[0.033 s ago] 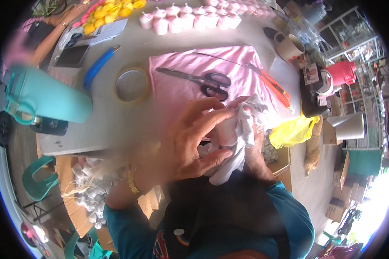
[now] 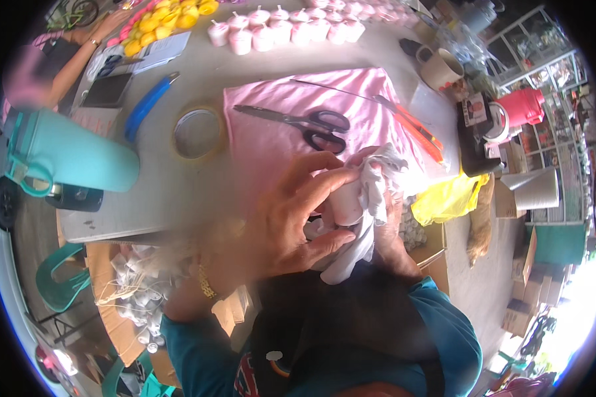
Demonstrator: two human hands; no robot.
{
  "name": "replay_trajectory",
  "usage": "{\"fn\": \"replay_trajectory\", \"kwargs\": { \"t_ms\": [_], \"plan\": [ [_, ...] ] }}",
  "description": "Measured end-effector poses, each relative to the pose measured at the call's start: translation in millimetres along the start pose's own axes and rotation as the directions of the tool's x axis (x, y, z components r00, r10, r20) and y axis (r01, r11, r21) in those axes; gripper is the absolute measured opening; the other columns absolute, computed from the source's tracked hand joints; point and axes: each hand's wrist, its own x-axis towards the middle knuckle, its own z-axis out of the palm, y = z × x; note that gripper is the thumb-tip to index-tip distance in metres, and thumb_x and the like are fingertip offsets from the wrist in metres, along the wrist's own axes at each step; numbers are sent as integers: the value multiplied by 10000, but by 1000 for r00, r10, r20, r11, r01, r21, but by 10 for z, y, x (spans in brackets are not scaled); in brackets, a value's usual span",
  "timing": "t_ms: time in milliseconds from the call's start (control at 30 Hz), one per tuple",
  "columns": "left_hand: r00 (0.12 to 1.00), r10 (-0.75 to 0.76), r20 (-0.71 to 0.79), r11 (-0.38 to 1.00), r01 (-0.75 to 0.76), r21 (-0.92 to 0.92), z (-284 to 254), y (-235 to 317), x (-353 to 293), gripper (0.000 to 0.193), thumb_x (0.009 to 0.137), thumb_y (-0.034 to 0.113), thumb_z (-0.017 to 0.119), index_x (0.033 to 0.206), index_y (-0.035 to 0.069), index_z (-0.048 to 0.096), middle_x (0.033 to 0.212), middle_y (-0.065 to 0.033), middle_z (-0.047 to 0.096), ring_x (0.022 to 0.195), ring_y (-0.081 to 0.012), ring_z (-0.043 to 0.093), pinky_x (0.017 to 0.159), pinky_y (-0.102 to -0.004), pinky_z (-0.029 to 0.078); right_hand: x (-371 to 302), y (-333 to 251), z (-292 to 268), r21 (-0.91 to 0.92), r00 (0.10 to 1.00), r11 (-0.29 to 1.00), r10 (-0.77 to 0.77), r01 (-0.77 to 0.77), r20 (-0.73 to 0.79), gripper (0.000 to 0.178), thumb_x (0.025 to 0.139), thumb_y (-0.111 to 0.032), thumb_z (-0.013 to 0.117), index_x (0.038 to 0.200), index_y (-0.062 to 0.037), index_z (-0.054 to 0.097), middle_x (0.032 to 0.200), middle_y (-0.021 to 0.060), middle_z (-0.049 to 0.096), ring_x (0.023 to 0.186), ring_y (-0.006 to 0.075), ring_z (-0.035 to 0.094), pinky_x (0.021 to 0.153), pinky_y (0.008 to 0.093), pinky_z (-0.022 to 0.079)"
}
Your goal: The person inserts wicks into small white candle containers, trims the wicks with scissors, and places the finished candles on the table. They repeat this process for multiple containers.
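Close in front of my body, I hold a small pale pink candle (image 2: 346, 205). The thumb and fingers of my left hand (image 2: 298, 218) pinch it from the left. My right hand (image 2: 394, 231) grips a crumpled white cloth (image 2: 379, 178) pressed against the candle's right side. That cloth hides most of the right fingers, and its end hangs down below the candle. Just beyond lies a folded pink cloth (image 2: 261, 149), bearing black-handled scissors (image 2: 268, 114) and an orange utility knife (image 2: 417, 132).
Pale pink candles (image 2: 265, 38) stand in rows at the table's far side. Tape (image 2: 198, 134), a blue cutter (image 2: 149, 109) and a teal tumbler (image 2: 99, 152) are left; a mug (image 2: 442, 68) and yellow bag (image 2: 447, 200) right. Another person's arm (image 2: 73, 69) is far left.
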Motion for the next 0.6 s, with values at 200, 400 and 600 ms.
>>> {"fn": "replay_trajectory", "kwargs": {
  "t_ms": [200, 400, 600],
  "plan": [
    [988, 66, -141, 986, -43, 158, 379, 95, -15, 552, 691, 41, 778, 1198, 24, 562, 1180, -119, 563, 1004, -234, 618, 890, -371, 509, -34, 8, -181, 74, 992, 994, 90, -84, -87, 244, 946, -258, 596, 1067, -49, 627, 863, 0, 619, 752, 70, 551, 657, 233, 447],
    [976, 3, -218, 904, 91, 418, 572, 355, -129, 617, 645, 37, 781, 1216, 32, 546, 1189, -143, 550, 1035, -284, 599, 1053, -452, 378, -74, -37, -452, 470, 969, 853, 155, -229, 191, 446, 950, -349, 567, 1263, -47, 472, 1122, 112, 605, 950, 191, 615, 763, 314, 524],
    [954, 174, -243, 741, 36, 670, 762, 431, -107, 654, 626, 48, 760, 1235, 65, 521, 1121, -139, 470, 964, -335, 578, 903, -463, 478, -238, -57, -438, -17, 903, 971, -214, 237, 372, 731, 715, -193, 849, 1294, -68, 420, 1152, 70, 523, 1059, 159, 519, 892, 310, 455]
  ]
}}
